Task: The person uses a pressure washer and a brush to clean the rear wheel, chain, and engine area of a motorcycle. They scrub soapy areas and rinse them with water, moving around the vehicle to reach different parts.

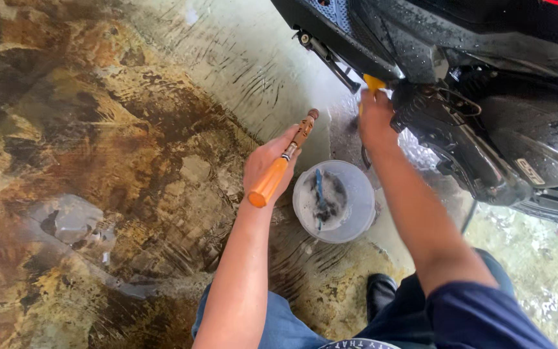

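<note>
Gripping the orange-handled spray wand (283, 159) in my left hand (267, 165), fingers wrapped shut on the grip, nozzle toward the scooter. Bucket (334, 200) with a brush on the wet floor (98, 161) between my arms. Right hand (376, 119) closed on a yellow tool (374, 83) at the scooter underside (460, 123) — scrubbing step, I'd judge; next needs the wand aimed there.
</note>
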